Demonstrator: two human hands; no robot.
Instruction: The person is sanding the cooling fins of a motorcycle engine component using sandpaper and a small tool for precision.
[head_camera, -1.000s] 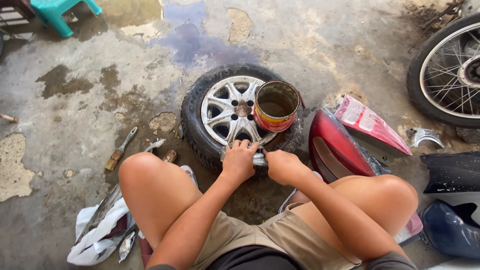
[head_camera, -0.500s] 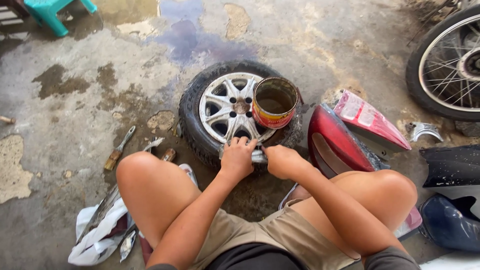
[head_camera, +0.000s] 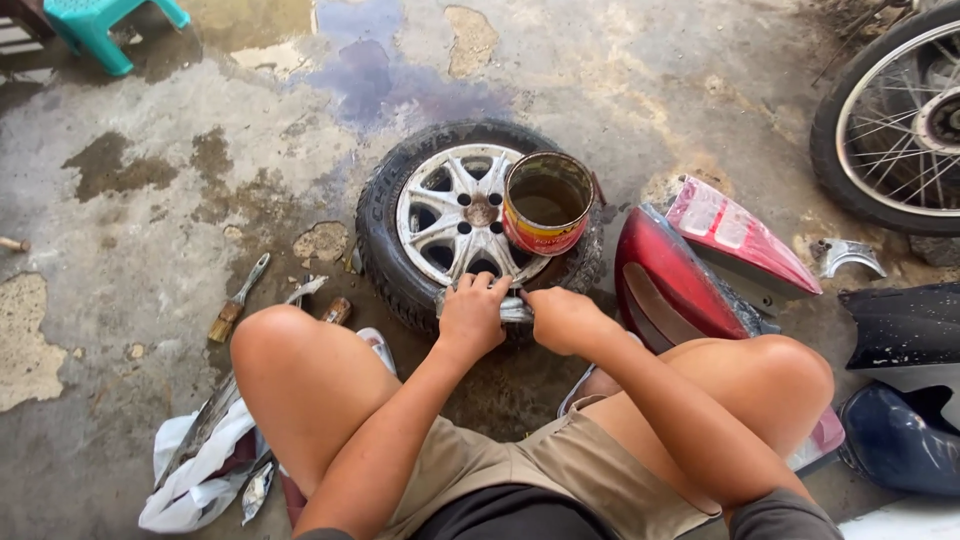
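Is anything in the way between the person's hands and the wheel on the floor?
Nothing is. The left hand and right hand already rest on the near edge of the wheel, gripping a small silvery piece. The paint can sits farther back on the wheel, beyond the hands.

The stained concrete floor (head_camera: 200, 120) carries a small wheel (head_camera: 440, 215) lying flat near the middle. A brush (head_camera: 236, 300) lies left of it, red body panels (head_camera: 690, 265) right, a spoked wheel (head_camera: 890, 120) far right, a teal stool (head_camera: 100, 25) far left, and white rags (head_camera: 195, 470) near left.
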